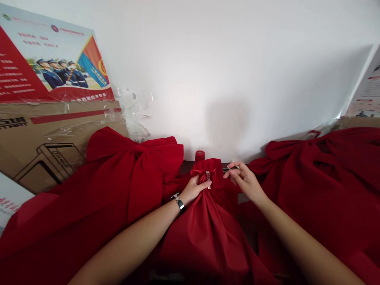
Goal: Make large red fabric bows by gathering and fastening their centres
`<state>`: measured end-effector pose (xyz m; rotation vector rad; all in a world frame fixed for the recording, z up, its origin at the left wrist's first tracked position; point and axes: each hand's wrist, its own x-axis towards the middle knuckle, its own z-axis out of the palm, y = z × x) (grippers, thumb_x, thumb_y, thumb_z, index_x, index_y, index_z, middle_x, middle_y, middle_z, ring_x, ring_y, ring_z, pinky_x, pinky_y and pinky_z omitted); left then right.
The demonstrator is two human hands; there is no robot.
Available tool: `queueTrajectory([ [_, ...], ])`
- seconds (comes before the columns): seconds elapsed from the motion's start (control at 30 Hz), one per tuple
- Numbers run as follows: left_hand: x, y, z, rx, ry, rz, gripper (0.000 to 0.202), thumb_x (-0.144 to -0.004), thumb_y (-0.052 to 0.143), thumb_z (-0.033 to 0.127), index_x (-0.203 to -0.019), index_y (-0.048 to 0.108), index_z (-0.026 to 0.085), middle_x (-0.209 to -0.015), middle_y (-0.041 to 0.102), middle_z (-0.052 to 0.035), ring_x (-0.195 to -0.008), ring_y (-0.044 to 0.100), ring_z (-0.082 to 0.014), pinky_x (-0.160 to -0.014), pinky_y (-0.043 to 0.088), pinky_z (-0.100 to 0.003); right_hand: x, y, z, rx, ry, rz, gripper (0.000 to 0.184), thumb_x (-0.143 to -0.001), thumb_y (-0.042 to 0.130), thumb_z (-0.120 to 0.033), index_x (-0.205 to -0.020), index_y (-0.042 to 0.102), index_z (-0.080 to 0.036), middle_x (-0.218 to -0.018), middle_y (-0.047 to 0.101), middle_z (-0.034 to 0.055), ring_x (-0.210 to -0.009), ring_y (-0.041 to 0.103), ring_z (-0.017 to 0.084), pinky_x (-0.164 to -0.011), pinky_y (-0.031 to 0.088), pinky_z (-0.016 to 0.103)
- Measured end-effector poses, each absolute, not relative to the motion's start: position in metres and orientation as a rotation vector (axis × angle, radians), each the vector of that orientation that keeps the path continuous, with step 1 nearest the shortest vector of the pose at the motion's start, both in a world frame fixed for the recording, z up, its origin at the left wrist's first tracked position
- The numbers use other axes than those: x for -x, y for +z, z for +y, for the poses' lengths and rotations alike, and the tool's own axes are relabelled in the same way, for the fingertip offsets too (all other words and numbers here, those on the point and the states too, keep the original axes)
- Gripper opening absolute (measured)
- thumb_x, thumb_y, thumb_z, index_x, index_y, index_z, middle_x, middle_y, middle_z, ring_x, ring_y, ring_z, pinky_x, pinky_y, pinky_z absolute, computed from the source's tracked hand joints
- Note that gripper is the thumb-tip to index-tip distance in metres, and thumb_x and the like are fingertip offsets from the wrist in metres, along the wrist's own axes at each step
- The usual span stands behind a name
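Gathered red cloth fans out toward me from a pinched neck, and my left hand is closed on that neck. My left thumb presses against a narrow metal clip that lies upright on the gathers. A thin red ribbon crosses the cloth beside the clip. To the right, apart from the cloth, my right hand is pinched, with a thin pale sliver at its fingertips, too small to name. A spool of red thread stands just beyond the cloth.
Large red cloth bows are piled on the left and on the right. A cardboard box with a poster above it stands at the left. The white wall rises close behind the work.
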<state>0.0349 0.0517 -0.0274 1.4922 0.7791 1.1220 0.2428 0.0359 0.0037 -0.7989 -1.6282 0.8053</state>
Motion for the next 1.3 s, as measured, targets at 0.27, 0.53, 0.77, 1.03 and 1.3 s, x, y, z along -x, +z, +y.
queueTrajectory([
  [0.27,-0.036,-0.024,0.047,-1.644,1.100,0.735,0.039,-0.072,0.067,0.043,-0.097,0.063,0.014,-0.100,0.067,-0.0080,-0.095,0.060,-0.0216,-0.090,0.042,-0.033,-0.231,-0.008,0.035,0.929,0.654,-1.680,0.026,-0.080,0.056,-0.043,-0.078,0.056,-0.017,-0.062,0.055,0.0013,-0.058,0.051,0.014,-0.057,0.041,0.025],
  [0.53,-0.038,-0.022,0.042,-1.702,1.056,0.722,0.042,-0.074,0.065,0.041,-0.105,0.060,0.014,-0.108,0.065,-0.0089,-0.103,0.058,-0.0236,-0.092,0.041,-0.034,-0.232,-0.005,0.035,0.842,0.737,-1.621,0.023,-0.078,0.061,-0.040,-0.076,0.058,-0.017,-0.064,0.054,0.0008,-0.057,0.048,0.012,-0.054,0.039,0.024],
  [0.77,-0.038,-0.021,0.040,-1.718,1.043,0.719,0.045,-0.073,0.066,0.042,-0.108,0.059,0.014,-0.110,0.064,-0.0096,-0.105,0.057,-0.0246,-0.094,0.041,-0.035,-0.232,-0.001,0.033,0.778,0.817,-1.634,0.024,-0.076,0.063,-0.040,-0.070,0.057,-0.018,-0.061,0.052,-0.0009,-0.054,0.045,0.011,-0.053,0.037,0.023],
  [1.03,-0.038,-0.021,0.038,-1.774,0.984,0.692,0.048,-0.075,0.064,0.041,-0.114,0.057,0.014,-0.119,0.061,-0.0111,-0.109,0.056,-0.0251,-0.095,0.040,-0.036,-0.235,0.000,0.032,0.785,0.728,-1.758,0.023,-0.078,0.061,-0.037,-0.068,0.058,-0.017,-0.059,0.049,-0.0008,-0.054,0.042,0.011,-0.053,0.035,0.024],
  [1.3,-0.038,-0.019,0.036,-1.821,0.979,0.697,0.047,-0.077,0.063,0.039,-0.116,0.056,0.015,-0.122,0.060,-0.0099,-0.110,0.055,-0.0252,-0.098,0.039,-0.037,-0.239,0.011,0.025,0.822,0.516,-1.907,0.022,-0.083,0.055,-0.033,-0.067,0.056,-0.018,-0.057,0.049,0.0000,-0.053,0.041,0.012,-0.051,0.033,0.024],
])
